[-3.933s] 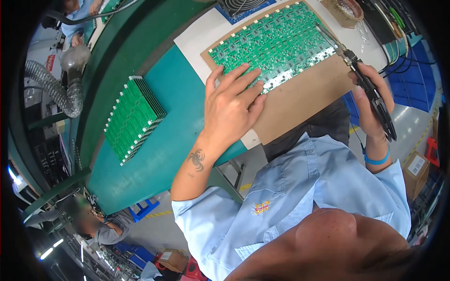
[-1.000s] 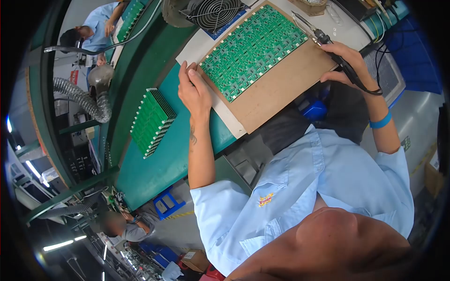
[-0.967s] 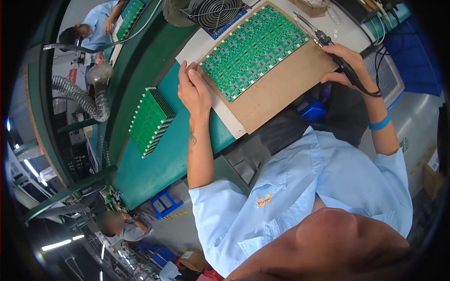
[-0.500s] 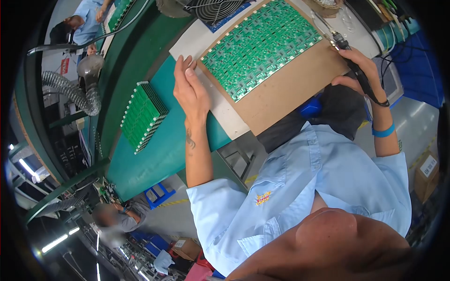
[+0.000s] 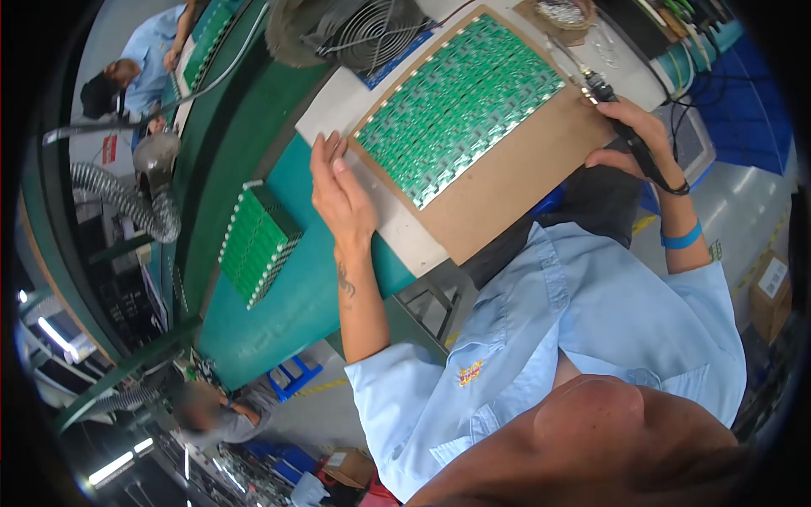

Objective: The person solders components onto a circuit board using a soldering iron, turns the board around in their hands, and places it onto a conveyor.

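Note:
A green circuit board panel (image 5: pixel 460 110) lies on a brown board (image 5: pixel 507 182), which rests on a white sheet (image 5: pixel 393 221). My left hand (image 5: pixel 342 190) is beside the brown board's left edge, holding nothing, its fingers apart from the thumb. My right hand (image 5: pixel 634 139) is closed around a black-handled soldering tool (image 5: pixel 623 127); its metal tip points up and left, close to the panel's right corner. The right thumb is near the brown board's right edge. Several green panels stand in a stack (image 5: pixel 258 241) on the green table (image 5: pixel 279 291) to the left.
A round fan (image 5: pixel 372 35) stands behind the panel, with a container of metallic material (image 5: pixel 564 13) at the back right. Cables (image 5: pixel 697 84) hang at the right. A co-worker (image 5: pixel 144 68) is at the upper left, another person (image 5: pixel 224 414) at the lower left.
Earlier my left hand lay on the panel; now it is beside the brown board. The soldering tool has stayed in my right hand. The view has shifted slightly over the last second.

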A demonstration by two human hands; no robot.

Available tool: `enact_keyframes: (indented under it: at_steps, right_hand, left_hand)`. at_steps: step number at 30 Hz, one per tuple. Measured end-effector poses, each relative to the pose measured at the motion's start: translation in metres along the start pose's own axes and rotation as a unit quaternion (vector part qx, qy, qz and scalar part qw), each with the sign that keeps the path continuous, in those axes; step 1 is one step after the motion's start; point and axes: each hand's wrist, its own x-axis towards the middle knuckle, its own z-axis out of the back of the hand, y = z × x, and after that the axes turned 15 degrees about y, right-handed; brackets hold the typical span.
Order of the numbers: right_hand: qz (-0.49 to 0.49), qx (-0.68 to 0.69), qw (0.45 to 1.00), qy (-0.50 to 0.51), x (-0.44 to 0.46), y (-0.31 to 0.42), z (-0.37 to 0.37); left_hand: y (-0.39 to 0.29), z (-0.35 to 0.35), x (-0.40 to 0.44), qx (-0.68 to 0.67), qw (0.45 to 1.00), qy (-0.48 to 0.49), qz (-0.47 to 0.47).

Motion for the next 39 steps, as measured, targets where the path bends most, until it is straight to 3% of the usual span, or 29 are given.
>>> enact_keyframes:
  at_steps: [19, 24, 39]
  right_hand:
    - [0.026, 0.028, 0.999, 0.004, 0.005, 0.004, 0.003]
    - [-0.005, 0.011, 0.999, 0.033, -0.001, -0.002, 0.001]
    - [0.022, 0.024, 0.999, -0.004, 0.004, -0.005, -0.002]
  left_hand:
    - [-0.002, -0.001, -0.003, 0.022, 0.999, 0.03, 0.008]
    - [-0.005, 0.002, -0.004, 0.027, 0.999, 0.024, 0.034]
    - [-0.003, -0.002, -0.001, 0.028, 0.999, 0.014, 0.013]
